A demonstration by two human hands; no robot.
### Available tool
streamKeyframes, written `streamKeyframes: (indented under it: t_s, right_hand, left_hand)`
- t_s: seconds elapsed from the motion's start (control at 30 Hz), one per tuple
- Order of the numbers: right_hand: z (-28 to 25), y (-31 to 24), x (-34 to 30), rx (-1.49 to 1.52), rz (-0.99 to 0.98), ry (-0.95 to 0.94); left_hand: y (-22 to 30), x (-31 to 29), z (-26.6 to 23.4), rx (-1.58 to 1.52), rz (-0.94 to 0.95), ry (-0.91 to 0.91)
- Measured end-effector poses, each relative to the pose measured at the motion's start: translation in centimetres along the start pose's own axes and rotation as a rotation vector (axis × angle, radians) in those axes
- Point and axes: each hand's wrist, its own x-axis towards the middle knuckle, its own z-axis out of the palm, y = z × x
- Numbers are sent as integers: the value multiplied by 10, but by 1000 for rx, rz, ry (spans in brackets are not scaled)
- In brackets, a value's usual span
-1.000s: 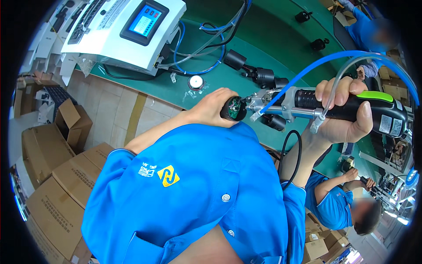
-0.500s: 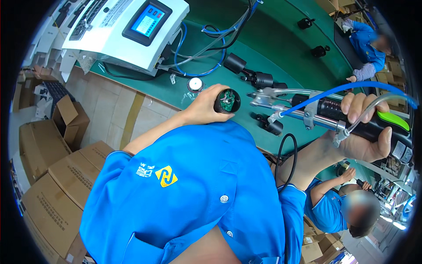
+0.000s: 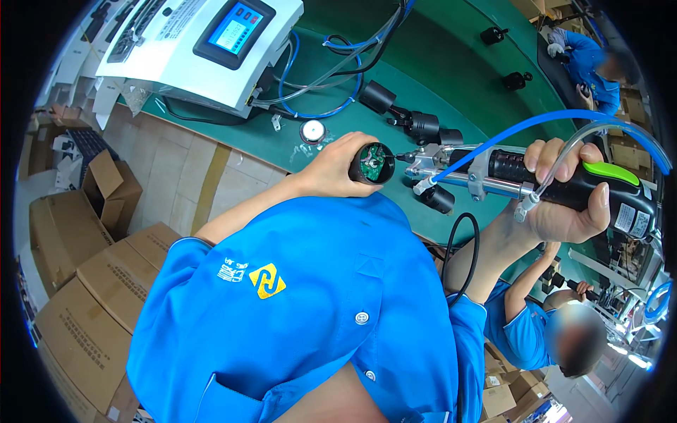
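Observation:
My left hand is wrapped round a short black cylindrical housing, its open end turned to the right. Inside the housing a green circuit board shows. Closed round the black grip of a power screwdriver is my right hand. A metal tube and a blue air hose run along the tool, and a green lever sits on its grip. The bit end points left at the housing's mouth; whether it touches inside, I cannot tell.
A white machine with a screen stands at the back left of the green bench. Several black cylindrical parts lie behind the tool. A small round white-topped part is near my left hand. Cartons are stacked left. Two co-workers sit at right.
The screwdriver in my right hand has moved left, bringing its bit up to the housing's mouth. My left hand and the housing have shifted slightly right.

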Motion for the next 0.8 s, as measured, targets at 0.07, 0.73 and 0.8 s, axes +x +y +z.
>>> streamKeyframes:
  t_s: [0.07,0.73,0.8]
  right_hand:
    - [0,0,0,-5,-1,3]
    - [2,12,-7,16,7,-73]
    - [3,15,-11,29,49,-102]
  left_hand:
    - [-1,-1,1,6,7,4]
    - [-5,-2,5,34,34,-2]
    - [-9,-4,8,97,93,-22]
